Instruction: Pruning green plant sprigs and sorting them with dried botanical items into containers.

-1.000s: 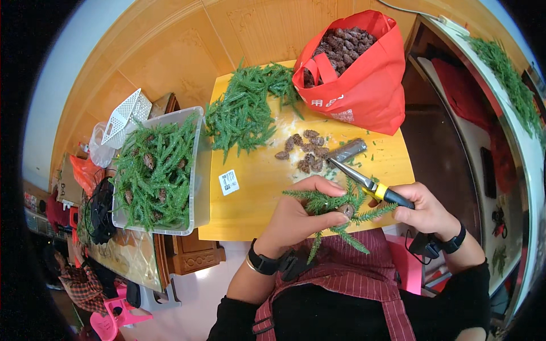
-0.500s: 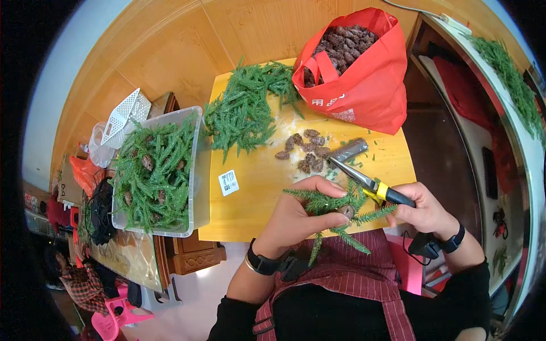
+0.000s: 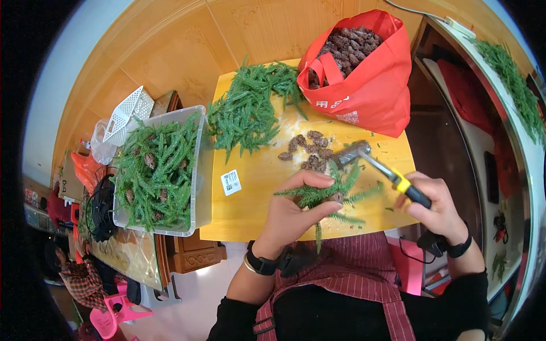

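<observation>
My left hand pinches a green artificial pine sprig between thumb and fingers, above the near edge of the yellow table. A brown pine cone shows among its needles, beside my thumb tip. In my right hand is a pair of pliers with yellow and black handles. Their metal jaws point up and left, apart from the sprig, toward a dark grey-brown cylinder lying on the table. Several loose pine cones lie just left of that cylinder.
A red bag full of pine cones stands at the table's far right. Loose green sprigs are heaped at the far left, with a white label nearer. Left of the table, a clear plastic bin holds sprigs with cones. A person sits farther left.
The pliers have moved from beside the sprig to the right and up, away from it. My left hand and the sprig have shifted slightly left and up.
</observation>
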{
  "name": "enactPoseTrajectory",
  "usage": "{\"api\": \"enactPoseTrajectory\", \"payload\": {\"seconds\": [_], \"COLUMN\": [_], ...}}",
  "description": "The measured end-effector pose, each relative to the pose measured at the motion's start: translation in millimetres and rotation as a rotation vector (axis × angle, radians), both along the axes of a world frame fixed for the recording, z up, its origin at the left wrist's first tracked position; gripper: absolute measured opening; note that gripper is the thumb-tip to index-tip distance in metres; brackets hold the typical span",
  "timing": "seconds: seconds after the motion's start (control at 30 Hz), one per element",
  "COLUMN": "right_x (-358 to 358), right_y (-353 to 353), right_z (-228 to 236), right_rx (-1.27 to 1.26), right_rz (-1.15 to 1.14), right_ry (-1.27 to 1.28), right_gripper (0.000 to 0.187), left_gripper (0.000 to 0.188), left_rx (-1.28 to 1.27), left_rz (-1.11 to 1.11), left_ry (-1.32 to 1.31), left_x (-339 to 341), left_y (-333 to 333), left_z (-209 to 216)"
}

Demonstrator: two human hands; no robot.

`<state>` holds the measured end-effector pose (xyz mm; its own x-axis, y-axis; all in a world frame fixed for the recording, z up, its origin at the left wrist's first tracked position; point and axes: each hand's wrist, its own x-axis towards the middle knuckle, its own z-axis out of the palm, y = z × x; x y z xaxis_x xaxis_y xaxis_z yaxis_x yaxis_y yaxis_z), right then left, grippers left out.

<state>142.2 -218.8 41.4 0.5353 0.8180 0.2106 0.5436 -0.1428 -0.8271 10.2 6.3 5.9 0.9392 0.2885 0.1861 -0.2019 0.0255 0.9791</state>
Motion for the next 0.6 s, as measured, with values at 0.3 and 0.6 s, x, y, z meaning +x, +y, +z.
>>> {"api": "enactPoseTrajectory", "payload": {"seconds": [0.3,0.6], "right_x": [-9,-9], "right_y": [-5,-4], "right_z": [17,13], "right_rx": [-0.232,-0.189], "right_rz": [0.015,0.089], "right_ry": [0.001,0.004], "right_gripper": [0.029,0.030], "left_gripper": [0.031,0.034], "left_rx": [0.318,0.221], "left_rz": [0.167,0.114], "left_ry": [-0.264,-0.219], "left_x": [3,0], "left_y": [1,0], "left_z": [-3,1]}}
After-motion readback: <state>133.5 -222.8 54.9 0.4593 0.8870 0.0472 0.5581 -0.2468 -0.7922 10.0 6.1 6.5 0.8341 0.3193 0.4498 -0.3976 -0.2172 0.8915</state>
